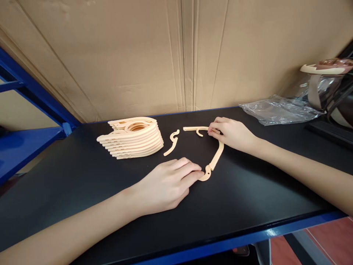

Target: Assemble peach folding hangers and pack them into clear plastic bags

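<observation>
On the black tabletop lies a cream plastic folding hanger [216, 156], its long arms spread into a bent shape. My right hand [230, 133] pinches it at the upper bend, with thumb and fingertips closed on the plastic. At its lower end, my left hand [172, 184] has its fingers pressed on a small curved hook piece [205, 175], which touches the hanger's arm; whether the two are joined I cannot tell. Between the hands and the pile, a loose hook piece [173, 142] lies flat. A neat stack of folded hangers [135, 141] sits to the left.
Crumpled clear plastic bags [281, 108] lie at the back right, beside a brown and cream object [325, 70] and dark gear at the edge. Cardboard [143, 59] stands upright behind the table. A blue metal frame [41, 99] rises on the left.
</observation>
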`<action>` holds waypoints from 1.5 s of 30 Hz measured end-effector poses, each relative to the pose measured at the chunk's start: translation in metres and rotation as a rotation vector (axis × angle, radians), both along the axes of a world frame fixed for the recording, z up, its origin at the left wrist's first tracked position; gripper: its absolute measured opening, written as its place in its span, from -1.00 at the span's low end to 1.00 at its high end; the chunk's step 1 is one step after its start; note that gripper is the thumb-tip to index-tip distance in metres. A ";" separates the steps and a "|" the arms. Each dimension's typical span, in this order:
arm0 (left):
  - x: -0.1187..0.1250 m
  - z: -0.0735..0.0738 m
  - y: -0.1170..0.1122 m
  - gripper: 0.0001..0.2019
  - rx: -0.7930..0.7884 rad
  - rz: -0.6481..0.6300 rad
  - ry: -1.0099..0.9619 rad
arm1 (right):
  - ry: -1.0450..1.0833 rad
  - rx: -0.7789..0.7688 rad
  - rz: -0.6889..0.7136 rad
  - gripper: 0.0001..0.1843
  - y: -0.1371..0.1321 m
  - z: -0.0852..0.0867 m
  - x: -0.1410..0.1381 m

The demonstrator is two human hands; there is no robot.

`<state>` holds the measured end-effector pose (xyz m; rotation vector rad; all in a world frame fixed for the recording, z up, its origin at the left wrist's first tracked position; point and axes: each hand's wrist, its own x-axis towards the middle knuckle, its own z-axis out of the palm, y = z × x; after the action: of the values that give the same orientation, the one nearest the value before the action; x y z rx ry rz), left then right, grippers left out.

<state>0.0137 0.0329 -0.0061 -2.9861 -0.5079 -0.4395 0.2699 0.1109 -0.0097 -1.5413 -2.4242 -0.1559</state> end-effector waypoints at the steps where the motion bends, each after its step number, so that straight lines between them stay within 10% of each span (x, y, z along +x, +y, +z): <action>1: 0.000 0.000 0.000 -0.64 -0.002 -0.021 -0.002 | -0.052 0.024 -0.029 -0.72 -0.001 0.000 0.000; 45: 0.005 -0.006 -0.001 -0.87 -0.069 0.195 -0.132 | -0.213 -0.020 -0.032 -0.68 -0.023 0.001 -0.020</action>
<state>0.0186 0.0316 -0.0118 -2.9456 -0.8342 -0.6151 0.2497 0.0882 -0.0088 -1.6482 -2.5690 -0.3179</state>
